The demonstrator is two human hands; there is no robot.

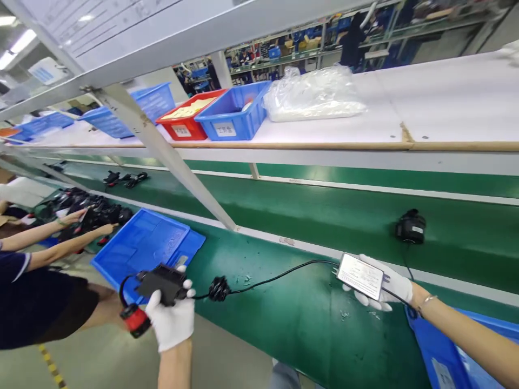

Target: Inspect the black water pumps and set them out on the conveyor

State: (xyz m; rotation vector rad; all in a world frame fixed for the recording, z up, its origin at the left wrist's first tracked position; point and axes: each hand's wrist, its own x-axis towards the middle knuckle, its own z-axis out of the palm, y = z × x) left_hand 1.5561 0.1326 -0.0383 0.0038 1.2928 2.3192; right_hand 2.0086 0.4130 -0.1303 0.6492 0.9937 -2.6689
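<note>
My left hand (174, 321), in a white glove, is closed around a flat black box-shaped device (162, 283). A short thick cable leads from the device to a black-and-red cylindrical end piece (135, 320), which hangs beside my wrist. My right hand (391, 286), also gloved, grips a power adapter (360, 276) with its white printed label facing up. A thin black cable (279, 274) runs between the two hands, with a tied bundle (219, 289) near the left one. Another cord passes from the adapter over my right wrist.
A blue bin (141, 243) stands left on the green bench (284, 324); another blue bin (450, 351) is lower right. A black round part (411, 227) sits on the green belt (324, 216). A co-worker's arms (65, 248) reach into black parts at left. Above, the shelf (425, 108) holds bins.
</note>
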